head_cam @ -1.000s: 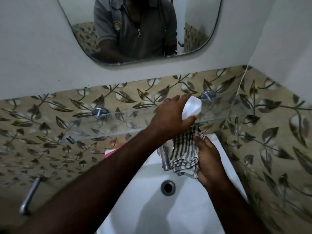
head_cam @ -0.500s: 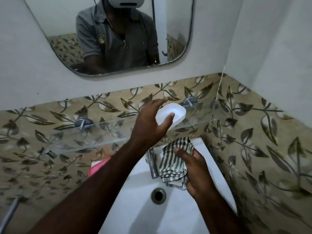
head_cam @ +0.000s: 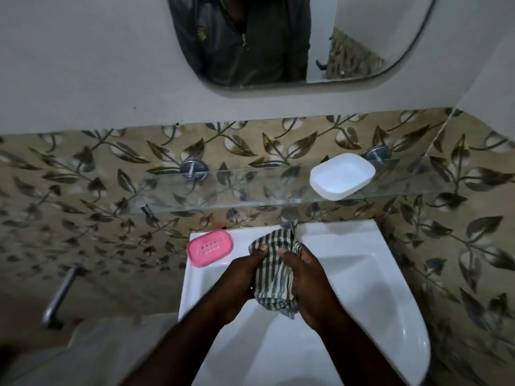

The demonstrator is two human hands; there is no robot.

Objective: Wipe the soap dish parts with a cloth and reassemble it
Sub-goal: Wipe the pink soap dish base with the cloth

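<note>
Cloth (head_cam: 274, 277): striped, bunched, clamped between left hand (head_cam: 239, 277) and right hand (head_cam: 309, 285), held together over the sink (head_cam: 370, 274), frame centre.
Tray (head_cam: 342, 175): white, open side up, on glass shelf (head_cam: 250, 190), 1 o'clock of the cloth.
Insert (head_cam: 210, 247): pink, slotted, on sink rim, 10 o'clock of the cloth, apart from tray.

Tap (head_cam: 288, 222) mostly behind the striped cloth (head_cam: 274, 277); mirror (head_cam: 278, 37) cut by the top edge.
</note>
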